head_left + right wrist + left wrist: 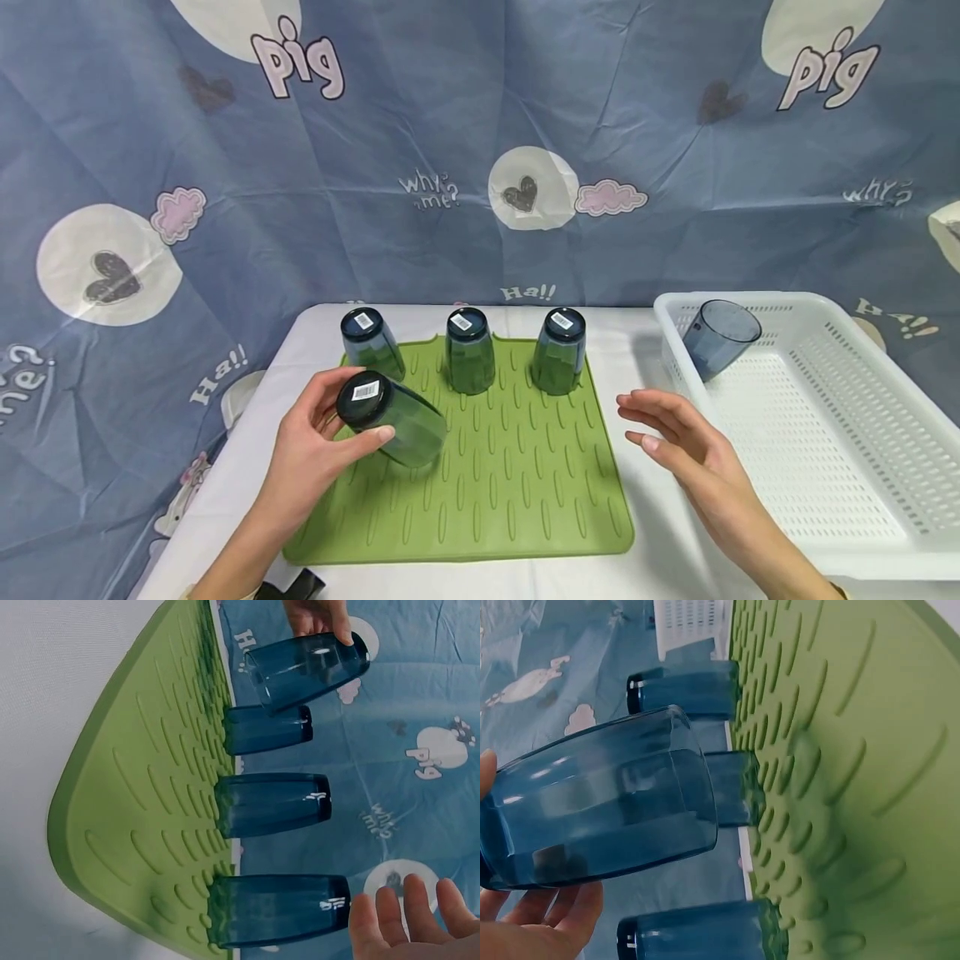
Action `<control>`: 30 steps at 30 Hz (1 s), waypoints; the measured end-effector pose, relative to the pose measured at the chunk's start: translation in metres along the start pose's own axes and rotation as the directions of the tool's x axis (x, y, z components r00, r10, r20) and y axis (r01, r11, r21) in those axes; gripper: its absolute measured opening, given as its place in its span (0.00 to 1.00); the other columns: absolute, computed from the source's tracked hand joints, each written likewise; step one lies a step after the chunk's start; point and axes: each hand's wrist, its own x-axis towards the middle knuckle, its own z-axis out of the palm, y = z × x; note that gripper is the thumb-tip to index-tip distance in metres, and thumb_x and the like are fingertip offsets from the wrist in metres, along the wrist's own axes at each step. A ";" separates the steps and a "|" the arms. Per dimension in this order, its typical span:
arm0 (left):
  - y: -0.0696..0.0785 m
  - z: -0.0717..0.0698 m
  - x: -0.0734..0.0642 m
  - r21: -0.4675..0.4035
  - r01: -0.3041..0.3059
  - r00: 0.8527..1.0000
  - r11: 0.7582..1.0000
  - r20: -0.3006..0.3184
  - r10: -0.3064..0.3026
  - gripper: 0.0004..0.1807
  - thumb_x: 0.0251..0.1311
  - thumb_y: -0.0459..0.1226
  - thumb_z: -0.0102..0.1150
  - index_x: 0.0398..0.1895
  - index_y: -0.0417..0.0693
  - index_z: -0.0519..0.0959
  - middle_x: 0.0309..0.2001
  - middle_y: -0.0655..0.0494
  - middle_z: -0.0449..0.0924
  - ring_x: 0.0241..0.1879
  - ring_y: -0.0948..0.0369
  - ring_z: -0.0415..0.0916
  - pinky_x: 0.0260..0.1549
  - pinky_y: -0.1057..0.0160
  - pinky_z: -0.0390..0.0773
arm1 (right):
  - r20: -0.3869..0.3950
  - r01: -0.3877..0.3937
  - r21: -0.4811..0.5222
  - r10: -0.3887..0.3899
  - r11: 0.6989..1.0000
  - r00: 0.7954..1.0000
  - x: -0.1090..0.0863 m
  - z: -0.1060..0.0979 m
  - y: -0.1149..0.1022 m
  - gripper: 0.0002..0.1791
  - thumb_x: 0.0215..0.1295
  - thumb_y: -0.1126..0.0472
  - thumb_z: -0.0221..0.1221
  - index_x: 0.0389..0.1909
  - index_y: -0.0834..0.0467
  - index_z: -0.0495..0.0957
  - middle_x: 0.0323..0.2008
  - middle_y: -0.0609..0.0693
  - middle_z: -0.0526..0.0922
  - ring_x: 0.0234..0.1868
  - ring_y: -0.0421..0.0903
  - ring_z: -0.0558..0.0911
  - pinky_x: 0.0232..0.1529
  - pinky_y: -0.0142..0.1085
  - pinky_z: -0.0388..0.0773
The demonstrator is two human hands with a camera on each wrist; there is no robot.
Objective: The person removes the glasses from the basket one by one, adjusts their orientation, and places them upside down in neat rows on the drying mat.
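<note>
My left hand (311, 446) grips a blue drinking glass (401, 421) near its labelled base. The glass is tilted, base up and mouth towards the lower right, held above the green drying mat (517, 500). In the left wrist view the glass (607, 802) hangs clear of the mat. Three more glasses stand upside down along the mat's back edge: a left glass (373, 346), a middle glass (470, 354) and a right glass (559, 354). My right hand (697, 467) is held between the mat and the basket, fingers loosely bent, with nothing in it.
On the right stands a white plastic basket (930, 408), with one blue glass (716, 337) leaning in its back left corner. A white cloth (225, 508) covers the table. Behind it hangs a blue printed curtain (420, 108). A small black object (300, 586) shows beside my left wrist.
</note>
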 end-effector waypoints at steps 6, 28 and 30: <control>-0.004 -0.010 -0.004 0.025 0.023 0.999 0.999 -0.037 -0.022 0.38 0.50 0.29 0.74 0.65 0.44 0.68 0.59 0.51 0.73 0.59 0.64 0.71 0.60 0.74 0.67 | 0.002 0.011 -0.018 -0.011 1.000 1.000 0.000 0.003 0.000 0.23 0.71 0.77 0.46 0.65 0.71 0.63 0.63 0.67 0.68 0.65 0.56 0.69 0.62 0.40 0.72; -0.028 -0.033 -0.013 0.185 0.036 0.994 0.982 -0.104 -0.017 0.38 0.48 0.31 0.77 0.65 0.47 0.71 0.57 0.58 0.76 0.55 0.69 0.72 0.54 0.77 0.69 | -0.013 -0.046 -0.045 0.045 0.998 0.999 -0.001 0.004 0.000 0.23 0.72 0.75 0.47 0.66 0.69 0.63 0.63 0.66 0.68 0.65 0.55 0.70 0.62 0.37 0.72; -0.030 -0.034 -0.014 0.197 0.042 0.994 0.979 -0.106 -0.021 0.38 0.48 0.32 0.77 0.65 0.48 0.71 0.57 0.58 0.75 0.54 0.69 0.72 0.54 0.77 0.69 | -0.015 -0.048 -0.048 0.047 0.998 0.999 -0.001 0.004 -0.001 0.23 0.72 0.75 0.47 0.66 0.69 0.63 0.63 0.66 0.68 0.65 0.56 0.69 0.62 0.37 0.72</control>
